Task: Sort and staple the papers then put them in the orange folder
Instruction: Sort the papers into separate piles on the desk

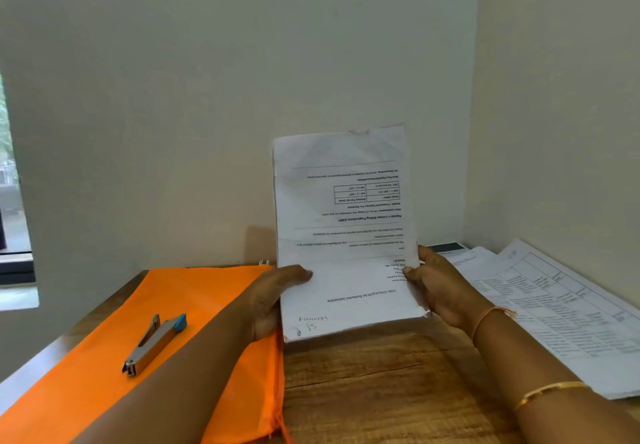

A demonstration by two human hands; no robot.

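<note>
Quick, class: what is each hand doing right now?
Left hand: grips the paper stack by its left edge.
Right hand: grips the stack's right edge.

Upside-down print on the held sheet, bold heading reads roughly "Unique Selling Propositions", handwriting and remaining lines illegible

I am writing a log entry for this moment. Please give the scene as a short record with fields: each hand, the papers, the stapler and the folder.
left hand: grips left edge of held papers
right hand: grips right edge of held papers
held papers: upright, lower edge on table, print upside down
stapled: cannot tell
stapler: lies on folder, no hand on it
folder: orange, flat on table, left of held papers
other papers: flat on table, at right
</note>
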